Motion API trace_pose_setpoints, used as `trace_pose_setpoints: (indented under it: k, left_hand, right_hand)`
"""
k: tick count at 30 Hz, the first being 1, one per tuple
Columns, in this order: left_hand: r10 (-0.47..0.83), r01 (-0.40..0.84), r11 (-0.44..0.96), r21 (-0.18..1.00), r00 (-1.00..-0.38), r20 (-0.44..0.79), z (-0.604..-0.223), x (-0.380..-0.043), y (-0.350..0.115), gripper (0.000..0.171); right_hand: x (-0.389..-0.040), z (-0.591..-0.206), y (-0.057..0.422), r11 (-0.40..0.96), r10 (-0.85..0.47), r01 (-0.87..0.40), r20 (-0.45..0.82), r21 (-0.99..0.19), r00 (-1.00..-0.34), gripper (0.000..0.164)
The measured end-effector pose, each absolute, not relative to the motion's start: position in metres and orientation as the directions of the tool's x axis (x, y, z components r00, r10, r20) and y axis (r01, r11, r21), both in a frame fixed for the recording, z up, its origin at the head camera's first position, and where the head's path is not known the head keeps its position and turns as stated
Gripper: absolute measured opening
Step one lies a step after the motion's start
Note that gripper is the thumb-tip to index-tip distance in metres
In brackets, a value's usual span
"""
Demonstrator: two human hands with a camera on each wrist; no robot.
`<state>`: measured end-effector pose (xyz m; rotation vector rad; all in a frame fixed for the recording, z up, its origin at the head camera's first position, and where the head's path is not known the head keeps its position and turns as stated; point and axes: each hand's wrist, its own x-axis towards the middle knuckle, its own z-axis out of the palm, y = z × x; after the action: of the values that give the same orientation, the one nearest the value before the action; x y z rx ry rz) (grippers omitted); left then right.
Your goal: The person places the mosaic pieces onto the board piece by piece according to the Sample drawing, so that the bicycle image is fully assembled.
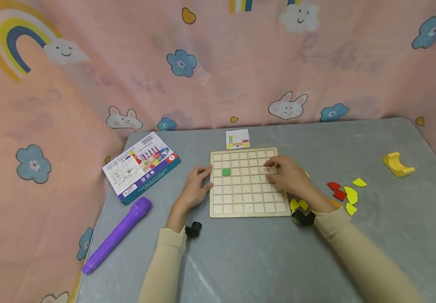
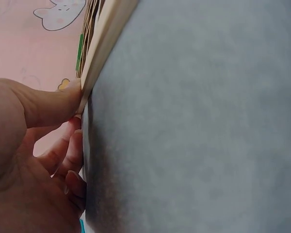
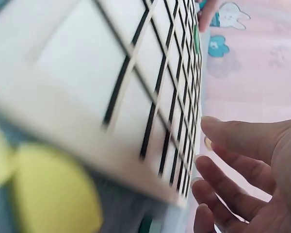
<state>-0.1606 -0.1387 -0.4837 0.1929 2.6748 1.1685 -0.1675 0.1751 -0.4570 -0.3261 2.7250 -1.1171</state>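
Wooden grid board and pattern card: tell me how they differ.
The wooden grid board is much larger than the pattern card. The left hand touches the board's edge; no hand touches the card. The board bears one green square tile; the card shows several printed colors. Both carry a grid.

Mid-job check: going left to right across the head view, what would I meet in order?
Purple rod → left hand → green square tile → right hand → red square tile → yellow arched block.
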Motion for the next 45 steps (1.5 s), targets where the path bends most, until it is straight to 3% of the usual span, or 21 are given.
trace_pose_setpoints:
  k: [11, 18, 36, 45]
  left_hand:
    - [0.195, 0.039, 0.685, 0.727, -0.972, -0.131, -0.483, -0.160, -0.140, 0.060]
    - [0.194, 0.038, 0.690, 0.723, -0.972, -0.134, -0.483, -0.158, -0.143, 0.060]
    - [0.227, 0.053, 0.701, 0.711, -0.962, -0.152, -0.482, -0.160, -0.140, 0.061]
    - [0.230, 0.058, 0.712, 0.700, -0.961, -0.154, -0.480, -0.160, -0.141, 0.061]
  right_hand:
    - [-0.157, -0.461, 0.227, 0.714, -0.320, -0.236, -0.007, -0.660, -0.948, 0.036]
    - [-0.152, -0.464, 0.238, 0.735, -0.300, -0.216, -0.023, -0.643, -0.954, 0.036]
    - [-0.156, -0.471, 0.230, 0.732, -0.261, -0.248, 0.075, -0.635, -0.963, 0.024]
    - [-0.165, -0.460, 0.187, 0.703, -0.274, -0.295, 0.137, -0.647, -0.952, 0.027]
